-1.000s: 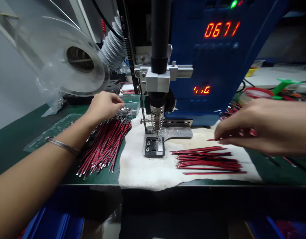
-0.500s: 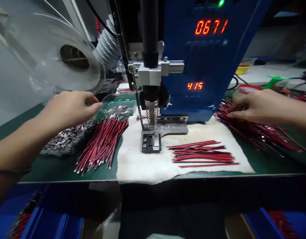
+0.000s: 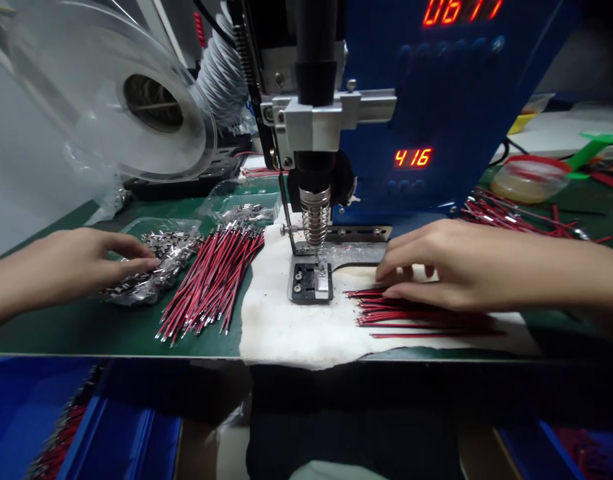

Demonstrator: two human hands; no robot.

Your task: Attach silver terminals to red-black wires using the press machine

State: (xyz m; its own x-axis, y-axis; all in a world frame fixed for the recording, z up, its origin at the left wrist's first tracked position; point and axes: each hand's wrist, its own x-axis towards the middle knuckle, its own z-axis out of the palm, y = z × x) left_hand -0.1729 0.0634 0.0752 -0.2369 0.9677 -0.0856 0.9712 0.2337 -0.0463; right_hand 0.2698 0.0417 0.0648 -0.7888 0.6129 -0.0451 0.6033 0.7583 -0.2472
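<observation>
My left hand [image 3: 101, 257] reaches over the clear plastic tray [image 3: 136, 230] of small metal terminals [image 3: 174, 263]. Its thumb and forefinger come together at the terminals; what lies between the tips is too small to make out. Over the row of red and black wires [image 3: 411, 317] on the pale cloth [image 3: 286, 340], my right hand [image 3: 431, 267] bends its fingers, thumb and forefinger apart at the uppermost wire. Between the hands stands the blue machine [image 3: 371, 193], its spring-wrapped tip [image 3: 315, 220] above a small black fixture [image 3: 306, 283].
A bundle of red and black wires with metal ends [image 3: 206, 287] lies beside the terminals. More wires [image 3: 506, 217] and a red-lidded tub [image 3: 531, 177] are at right. A large clear reel [image 3: 106, 113] stands at back left. Blue bins [image 3: 121, 427] sit below the table edge.
My left hand has drawn back from the far wire ends and come down onto the terminals. My right hand went to the loose wires at right, then back over the row. The lower display now reads 416.
</observation>
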